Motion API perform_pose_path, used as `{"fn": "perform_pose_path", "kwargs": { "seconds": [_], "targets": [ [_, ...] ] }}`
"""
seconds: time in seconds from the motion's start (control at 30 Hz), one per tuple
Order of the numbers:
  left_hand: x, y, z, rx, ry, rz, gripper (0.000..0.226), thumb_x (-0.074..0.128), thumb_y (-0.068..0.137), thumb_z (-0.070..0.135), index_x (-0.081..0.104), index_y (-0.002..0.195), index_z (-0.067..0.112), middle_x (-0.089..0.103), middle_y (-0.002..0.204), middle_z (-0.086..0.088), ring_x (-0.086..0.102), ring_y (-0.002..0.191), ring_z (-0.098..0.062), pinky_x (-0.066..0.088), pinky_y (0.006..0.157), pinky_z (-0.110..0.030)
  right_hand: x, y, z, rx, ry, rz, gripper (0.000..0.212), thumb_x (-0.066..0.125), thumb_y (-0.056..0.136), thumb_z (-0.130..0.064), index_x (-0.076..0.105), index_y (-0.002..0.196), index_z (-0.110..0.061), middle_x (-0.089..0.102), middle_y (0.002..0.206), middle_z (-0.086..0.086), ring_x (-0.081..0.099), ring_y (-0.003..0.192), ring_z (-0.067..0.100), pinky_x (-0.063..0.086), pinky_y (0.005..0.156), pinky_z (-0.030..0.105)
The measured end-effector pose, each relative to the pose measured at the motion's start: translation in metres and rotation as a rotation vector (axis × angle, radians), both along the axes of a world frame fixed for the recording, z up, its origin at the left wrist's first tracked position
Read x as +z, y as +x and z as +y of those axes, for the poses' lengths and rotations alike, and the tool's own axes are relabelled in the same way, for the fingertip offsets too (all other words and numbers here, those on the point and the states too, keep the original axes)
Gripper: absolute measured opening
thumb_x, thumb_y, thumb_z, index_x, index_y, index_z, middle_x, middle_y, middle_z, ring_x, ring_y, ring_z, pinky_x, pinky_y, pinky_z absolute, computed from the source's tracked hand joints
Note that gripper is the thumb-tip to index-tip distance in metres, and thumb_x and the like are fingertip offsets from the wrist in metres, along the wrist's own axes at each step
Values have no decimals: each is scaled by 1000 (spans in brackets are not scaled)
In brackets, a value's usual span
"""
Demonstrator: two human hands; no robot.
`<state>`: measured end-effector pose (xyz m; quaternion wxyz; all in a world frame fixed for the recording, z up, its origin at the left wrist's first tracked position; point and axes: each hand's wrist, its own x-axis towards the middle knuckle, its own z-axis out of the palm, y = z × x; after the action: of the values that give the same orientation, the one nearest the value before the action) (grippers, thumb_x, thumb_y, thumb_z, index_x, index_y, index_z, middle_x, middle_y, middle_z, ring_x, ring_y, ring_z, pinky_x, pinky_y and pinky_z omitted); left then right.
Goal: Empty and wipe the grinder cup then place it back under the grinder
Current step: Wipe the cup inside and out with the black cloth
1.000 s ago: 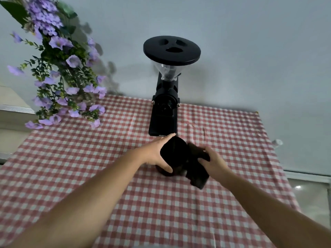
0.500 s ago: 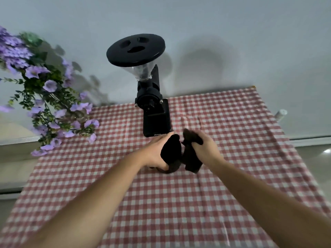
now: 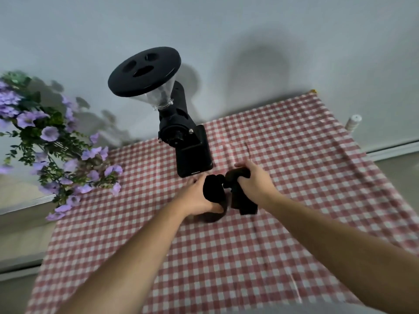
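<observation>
The black grinder (image 3: 181, 132) stands at the back of the table, its round black lid on a clear hopper. Just in front of its base, my left hand (image 3: 197, 197) grips the black grinder cup (image 3: 213, 191), held a little above the cloth and tilted. My right hand (image 3: 251, 180) is closed on a dark cloth (image 3: 242, 200), bunched against the cup's right side with a loose end hanging down. The cup's inside is hidden.
A red-and-white checked tablecloth (image 3: 226, 257) covers the table. Purple flowers with green leaves (image 3: 52, 150) hang over the left edge. A small white bottle (image 3: 353, 123) stands past the table's far right corner, by the grey wall.
The view has swung, so the grinder appears tilted and further left. My right hand has bunched the cloth and drawn it up against the cup, which stays in my left hand.
</observation>
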<state>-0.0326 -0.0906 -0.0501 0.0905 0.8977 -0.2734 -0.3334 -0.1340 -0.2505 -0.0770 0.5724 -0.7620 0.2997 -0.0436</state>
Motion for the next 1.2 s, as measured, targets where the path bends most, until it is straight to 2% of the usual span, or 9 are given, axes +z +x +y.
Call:
{"fn": "perform_pose_path", "kwargs": {
  "seconds": [0.07, 0.13, 0.3, 0.4, 0.47, 0.6, 0.93, 1.07, 1.2],
  "targets": [
    [5, 5, 1, -53, 11, 3, 123, 83, 51, 55, 14, 152, 38, 15, 159, 2, 26, 141, -27, 35, 108, -47, 8, 2, 9, -140, 51, -107, 29, 46, 90, -12, 43, 108, -35, 61, 95, -9, 62, 78, 5, 46, 52, 11],
    [7, 8, 4, -89, 22, -2, 125, 80, 49, 55, 11, 152, 38, 15, 160, 4, 25, 141, -25, 36, 108, -45, -1, -9, 29, -119, 46, -137, 30, 44, 91, -9, 40, 102, -37, 58, 95, -11, 60, 84, 6, 46, 62, 15],
    [9, 14, 15, -224, 110, -12, 123, 77, 53, 50, 4, 152, 42, 2, 160, 18, 20, 143, -19, 41, 101, -39, -27, -29, 39, 356, -50, 177, 30, 47, 88, -4, 48, 109, -25, 59, 100, 0, 59, 85, 13, 49, 64, 21],
    [15, 14, 16, -251, 97, 3, 124, 83, 56, 50, 6, 153, 40, 1, 160, 16, 17, 144, -19, 37, 107, -42, -6, -4, 8, 76, 33, 127, 28, 48, 89, -7, 54, 112, -22, 61, 93, -3, 60, 78, 8, 44, 55, 17],
    [17, 6, 17, -183, 59, -72, 124, 79, 55, 67, 9, 153, 38, 4, 161, 15, 20, 144, -20, 38, 107, -45, 5, 10, -1, -76, 38, 12, 27, 45, 90, -9, 54, 108, -27, 62, 93, -5, 58, 78, 6, 40, 55, 15],
    [12, -22, 19, 158, 158, -276, 126, 57, 52, 91, 3, 153, 37, 22, 158, -8, 43, 131, -32, 47, 90, -42, 8, 13, 15, 162, 0, -16, 37, 38, 93, -5, 58, 114, -29, 57, 89, -16, 53, 78, -1, 38, 59, 11],
    [22, -10, 40, -35, -56, -147, 130, 83, 53, 61, -2, 150, 46, -5, 160, 13, 20, 144, -25, 41, 102, -40, -3, -28, 1, 332, 107, 261, 16, 53, 89, -14, 65, 86, -25, 65, 85, -3, 62, 77, 10, 45, 57, 17],
    [10, -26, 38, 303, -90, -134, 138, 77, 50, 75, -10, 151, 40, 3, 162, -2, 24, 143, -34, 38, 107, -55, 1, -7, -3, -9, 19, 47, 27, 46, 91, -10, 61, 107, -25, 62, 89, -11, 59, 82, 6, 44, 61, 19],
    [-3, -47, 22, 496, -105, -150, 139, 82, 54, 66, -9, 151, 28, 16, 155, -12, 39, 132, -35, 48, 96, -44, -9, -1, 41, 72, -1, -14, 40, 39, 95, -10, 53, 128, -26, 60, 115, -2, 54, 98, 11, 42, 78, 20]
  ]
}}
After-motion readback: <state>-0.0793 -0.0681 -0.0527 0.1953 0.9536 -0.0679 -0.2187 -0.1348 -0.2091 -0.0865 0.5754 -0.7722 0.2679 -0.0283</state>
